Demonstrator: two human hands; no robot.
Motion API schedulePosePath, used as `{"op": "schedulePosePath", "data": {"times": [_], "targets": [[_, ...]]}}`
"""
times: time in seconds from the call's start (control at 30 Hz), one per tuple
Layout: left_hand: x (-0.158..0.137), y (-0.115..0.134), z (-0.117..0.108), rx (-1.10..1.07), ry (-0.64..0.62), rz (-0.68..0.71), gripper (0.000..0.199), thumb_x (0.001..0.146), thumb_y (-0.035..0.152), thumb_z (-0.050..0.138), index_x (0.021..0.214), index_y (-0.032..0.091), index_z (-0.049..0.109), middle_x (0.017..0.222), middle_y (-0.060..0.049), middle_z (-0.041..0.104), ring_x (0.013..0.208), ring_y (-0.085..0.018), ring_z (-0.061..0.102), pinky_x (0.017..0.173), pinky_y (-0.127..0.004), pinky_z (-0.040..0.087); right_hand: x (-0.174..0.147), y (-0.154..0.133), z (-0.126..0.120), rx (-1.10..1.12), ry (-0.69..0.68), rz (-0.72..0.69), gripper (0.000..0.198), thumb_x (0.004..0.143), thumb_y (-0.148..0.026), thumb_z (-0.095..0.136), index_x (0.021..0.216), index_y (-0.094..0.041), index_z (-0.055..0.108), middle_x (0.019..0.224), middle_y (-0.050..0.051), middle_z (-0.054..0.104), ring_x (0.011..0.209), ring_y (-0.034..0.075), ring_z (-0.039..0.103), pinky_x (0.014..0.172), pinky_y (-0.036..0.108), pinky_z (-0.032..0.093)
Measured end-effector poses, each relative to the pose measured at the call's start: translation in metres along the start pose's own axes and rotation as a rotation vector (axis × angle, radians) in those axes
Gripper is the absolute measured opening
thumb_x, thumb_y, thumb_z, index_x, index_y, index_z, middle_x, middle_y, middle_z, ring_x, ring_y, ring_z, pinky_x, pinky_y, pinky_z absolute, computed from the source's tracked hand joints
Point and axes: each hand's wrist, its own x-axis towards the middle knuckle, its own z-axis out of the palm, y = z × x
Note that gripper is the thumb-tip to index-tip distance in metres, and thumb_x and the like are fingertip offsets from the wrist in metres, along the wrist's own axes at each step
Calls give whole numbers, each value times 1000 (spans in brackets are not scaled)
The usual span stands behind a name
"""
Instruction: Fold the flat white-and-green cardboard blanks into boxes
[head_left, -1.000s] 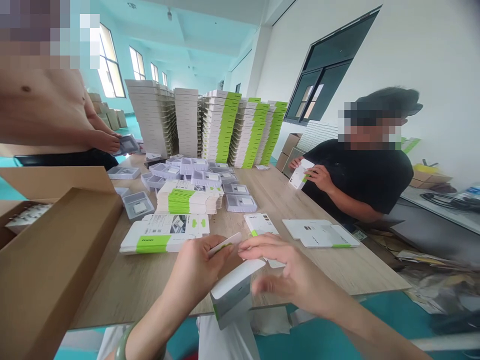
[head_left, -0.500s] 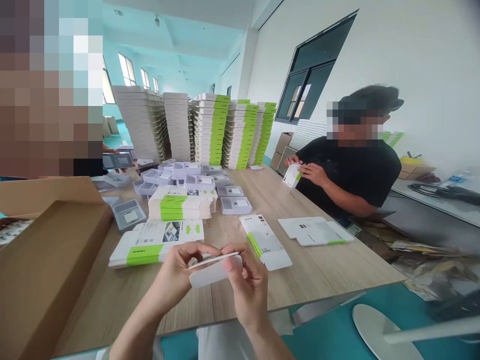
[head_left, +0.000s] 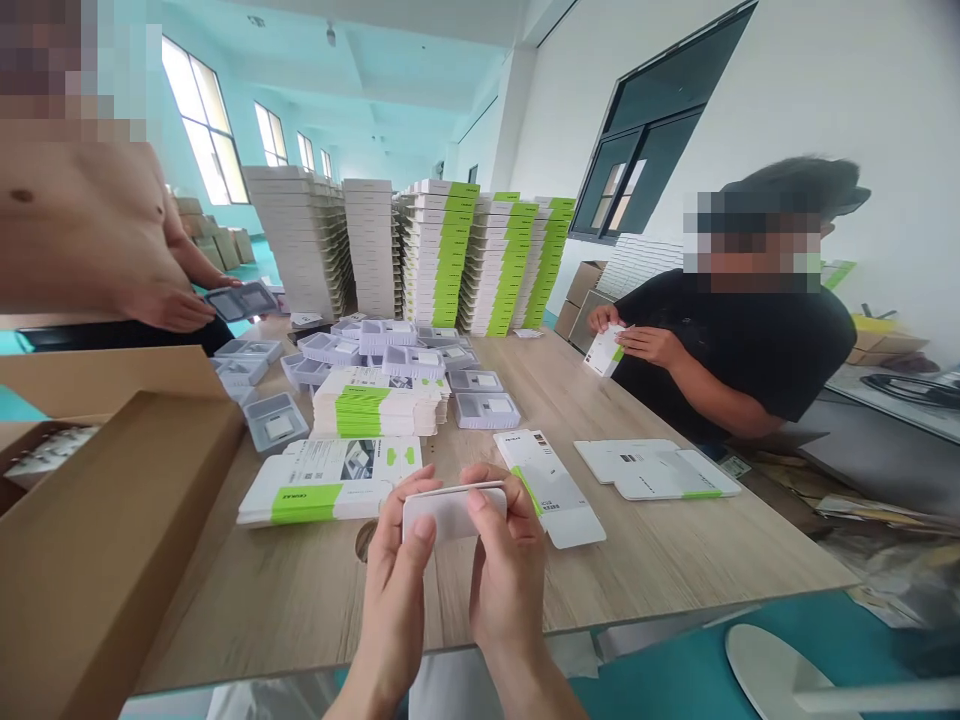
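Above the front of the table, both my hands grip a white cardboard box (head_left: 454,516), with one rounded flap facing me. My left hand (head_left: 396,575) is closed around its left end, thumb resting on the flap. The right hand (head_left: 510,575) wraps the other end, its thumb pressed on the flap near the top edge. Most of the box is hidden behind the flap and my fingers. Just beyond lie a flat white-and-green carton (head_left: 551,490) on the right and a pile of flat printed cartons (head_left: 322,485) on the left.
Several plastic trays (head_left: 390,340) lie behind a stack of flat cartons (head_left: 382,405). Tall stacks of boxes (head_left: 442,260) rise at the back. A large brown box (head_left: 127,540) stands left. Another flat carton (head_left: 656,470) lies right. Two co-workers hold a small box (head_left: 604,350) and a tray (head_left: 241,300).
The gap between the box's flap and the panel behind it has narrowed. My left thumb has come round onto the flap. The view has turned slightly left, showing more of the left co-worker.
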Motion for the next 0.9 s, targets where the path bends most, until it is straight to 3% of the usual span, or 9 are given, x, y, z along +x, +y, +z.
{"op": "schedulePosePath", "data": {"times": [0.1, 0.23, 0.4, 0.53, 0.77, 0.9], "targets": [[0, -3, 4, 46, 93, 4, 33, 90, 50, 68, 110, 25, 71, 130, -7, 70, 131, -31, 57, 114, -42, 41, -2, 0, 4, -21, 57, -14, 24, 78, -44, 63, 87, -22, 64, 103, 8, 71, 88, 24, 67, 73, 35, 54], [-1, -4, 9, -7, 122, -5, 25, 88, 44, 69, 103, 24, 71, 112, -5, 73, 116, -28, 62, 104, -38, 46, -3, 3, 8, -82, 126, -30, 22, 75, -38, 59, 89, -22, 63, 102, 8, 70, 92, 24, 65, 73, 32, 51], [3, 10, 24, -179, 242, -41, 19, 68, 36, 72, 79, 20, 73, 95, -3, 72, 98, -23, 62, 84, -29, 48, -6, 13, 14, -21, 187, -60, 14, 73, -34, 63, 80, -23, 59, 105, 6, 68, 95, 23, 64, 76, 32, 50], [6, 21, 34, -298, 374, -40, 11, 57, 29, 69, 64, 21, 71, 82, 1, 69, 87, -18, 60, 73, -24, 45, -12, 22, 16, 143, 216, -94, 22, 76, -31, 72, 82, -24, 52, 110, 3, 64, 95, 19, 63, 77, 31, 50], [9, 19, 25, -271, 373, -22, 10, 63, 30, 75, 68, 21, 73, 75, 3, 66, 74, -14, 55, 63, -22, 42, -16, 19, 7, 253, -29, -40, 20, 87, -37, 67, 88, -25, 50, 109, 4, 62, 99, 21, 61, 85, 39, 53], [10, 18, 19, -252, 253, -54, 17, 66, 33, 80, 74, 20, 74, 76, 2, 65, 73, -14, 54, 64, -22, 43, -11, 17, 5, 261, 49, 28, 26, 83, -43, 71, 95, -26, 55, 108, 4, 62, 100, 22, 60, 87, 40, 53]]}}
